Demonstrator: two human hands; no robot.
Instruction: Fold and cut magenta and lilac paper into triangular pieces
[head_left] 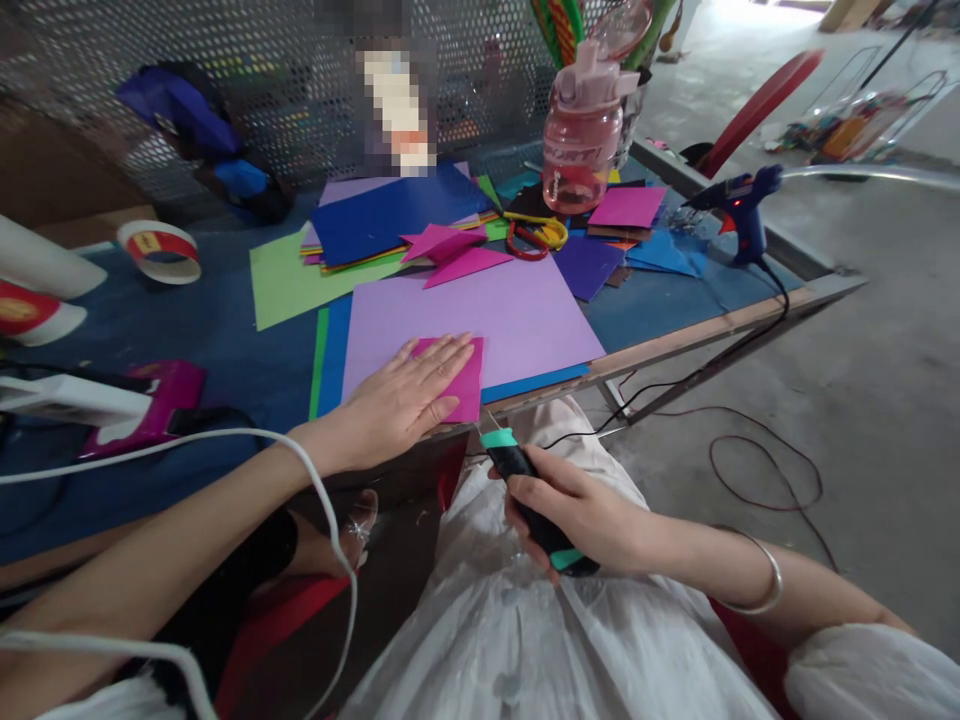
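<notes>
My left hand point(412, 392) lies flat, fingers stretched out, on a small magenta sheet point(466, 385) near the table's front edge. Beneath it is a larger lilac sheet point(525, 310), with blue and green sheets showing under that. My right hand point(562, 505) is wrapped around the black-and-green handle of a utility knife point(517, 465). Its thin metal tip points up at the magenta sheet's lower right corner; whether they touch I cannot tell. Folded magenta paper pieces point(457, 255) rest at the lilac sheet's far edge.
Coloured paper stacks point(405, 215), scissors point(551, 232) and a pink bottle point(583, 140) stand or lie farther back. At the right edge is a blue glue gun point(742, 215) with a cord. Tape rolls point(159, 250) lie left. A white cable point(330, 520) arcs across my left forearm.
</notes>
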